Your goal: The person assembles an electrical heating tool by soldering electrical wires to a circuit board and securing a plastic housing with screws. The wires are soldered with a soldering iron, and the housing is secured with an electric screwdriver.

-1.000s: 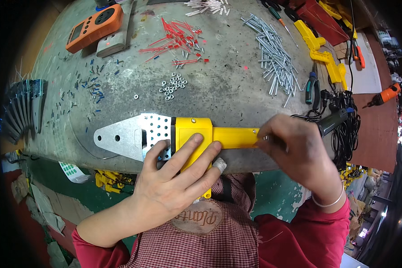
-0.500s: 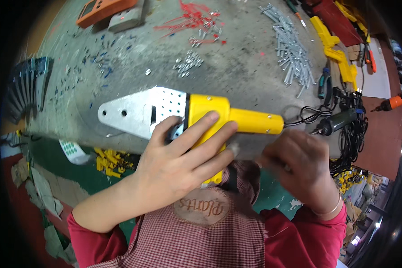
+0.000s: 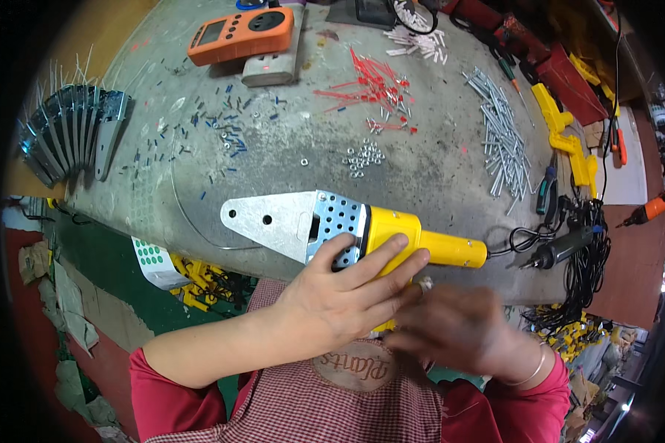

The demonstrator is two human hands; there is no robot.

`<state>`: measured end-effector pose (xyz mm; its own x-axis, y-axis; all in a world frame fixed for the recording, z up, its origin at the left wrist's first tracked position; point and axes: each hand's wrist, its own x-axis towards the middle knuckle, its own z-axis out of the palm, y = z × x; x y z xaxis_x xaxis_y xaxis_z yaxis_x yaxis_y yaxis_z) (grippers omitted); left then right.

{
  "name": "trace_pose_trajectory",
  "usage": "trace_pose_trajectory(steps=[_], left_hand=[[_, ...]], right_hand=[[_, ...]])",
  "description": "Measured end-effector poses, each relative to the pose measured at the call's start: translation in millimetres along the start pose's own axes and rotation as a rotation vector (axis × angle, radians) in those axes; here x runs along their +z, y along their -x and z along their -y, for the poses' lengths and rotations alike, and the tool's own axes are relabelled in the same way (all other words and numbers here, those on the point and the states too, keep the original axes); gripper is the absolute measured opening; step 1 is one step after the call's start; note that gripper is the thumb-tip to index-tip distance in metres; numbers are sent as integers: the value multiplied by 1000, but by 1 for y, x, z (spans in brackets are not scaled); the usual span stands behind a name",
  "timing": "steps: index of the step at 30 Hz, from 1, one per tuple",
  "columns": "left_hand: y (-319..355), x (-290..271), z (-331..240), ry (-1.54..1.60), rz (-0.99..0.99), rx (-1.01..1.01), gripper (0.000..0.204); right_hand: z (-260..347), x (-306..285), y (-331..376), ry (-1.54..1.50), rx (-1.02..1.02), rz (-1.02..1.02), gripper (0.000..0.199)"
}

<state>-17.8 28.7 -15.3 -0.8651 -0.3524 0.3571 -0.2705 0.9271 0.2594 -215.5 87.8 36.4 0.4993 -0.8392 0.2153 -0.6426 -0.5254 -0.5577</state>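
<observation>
A pipe welding iron lies across the near table edge. It has a yellow plastic housing (image 3: 393, 225) and a tapered grey metal plate (image 3: 270, 225) pointing left. The perforated metal guard (image 3: 341, 218) sits between plate and housing. My left hand (image 3: 340, 295) is wrapped over the near side of the housing, its fingers on the yellow top. My right hand (image 3: 458, 325) is at the near side of the housing, below the handle. Motion smears its fingers, and I cannot make out whether they hold anything. A black cord (image 3: 521, 240) leaves the handle's right end.
Nuts (image 3: 366, 155), long screws (image 3: 504, 133) and red-sleeved pieces (image 3: 377, 81) lie beyond the iron. An orange meter (image 3: 240, 35) rests on a power strip (image 3: 270, 70). Metal plates (image 3: 66, 140) stand left; yellow housing parts (image 3: 569, 140), pliers (image 3: 547, 192) and an electric screwdriver (image 3: 558, 249) lie right.
My right hand has moved left from beside the handle's end to the near side of the housing. The whole view has shifted; my left hand still grips the welding iron.
</observation>
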Motion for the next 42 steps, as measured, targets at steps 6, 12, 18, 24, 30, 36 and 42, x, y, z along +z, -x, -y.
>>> trace_pose_trajectory(steps=[6, 12, 18, 24, 30, 36, 42], left_hand=[[-1, -3, -2, -8, 25, -23, 45], [-2, -6, -4, 20, 49, -46, 43], [0, -2, -1, -8, 18, -35, 43], [-2, -3, -3, -4, 16, -52, 42], [0, -4, -4, 5, 28, -44, 40], [1, -3, -6, 9, 11, -37, 43], [-1, 0, 3, 14, -35, -16, 41]], right_hand=[[-110, -34, -85, 152, 169, -126, 10], [-139, -20, -124, 434, -26, 46, 9], [-142, -22, -128, 341, -6, 60, 13], [-148, -30, -115, 189, 137, -84, 11], [-139, -21, -115, 241, 107, -49, 13], [-137, -9, -119, 446, 128, -30, 13], [-97, -24, -111, 266, 8, -207, 14]])
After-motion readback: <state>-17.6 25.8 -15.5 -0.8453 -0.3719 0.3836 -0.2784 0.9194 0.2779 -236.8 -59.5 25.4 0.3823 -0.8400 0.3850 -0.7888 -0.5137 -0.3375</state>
